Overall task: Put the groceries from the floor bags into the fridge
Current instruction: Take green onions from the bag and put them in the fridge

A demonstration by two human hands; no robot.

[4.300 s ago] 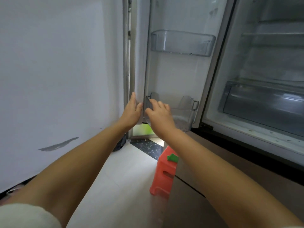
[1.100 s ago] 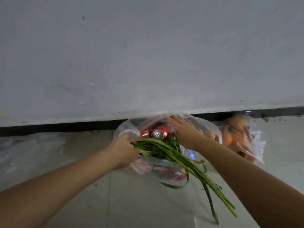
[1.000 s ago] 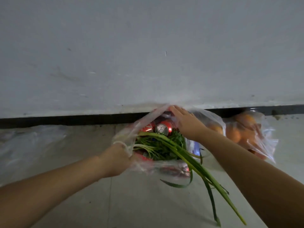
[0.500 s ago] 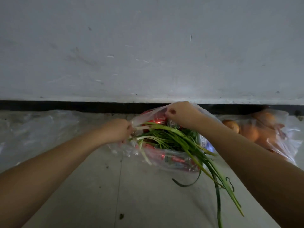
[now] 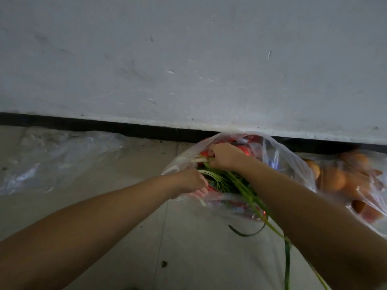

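Observation:
A clear plastic bag lies on the floor against the wall, holding red cans and a bunch of green onions. My right hand is closed around the white ends of the green onions at the bag's mouth. My left hand is lower, fingers curled at the bag's near edge among the stalks; whether it holds plastic or stalks is unclear. Long green leaves trail out of the bag toward the lower right. The fridge is out of view.
A second clear bag of orange fruit sits to the right against the wall. An empty crumpled plastic bag lies flat on the floor at left. A white wall with a black baseboard is directly ahead.
I turned from the open fridge door to the floor bags. In the last second my right hand went from the bag's rim to gripping the green onions; my left hand dropped lower.

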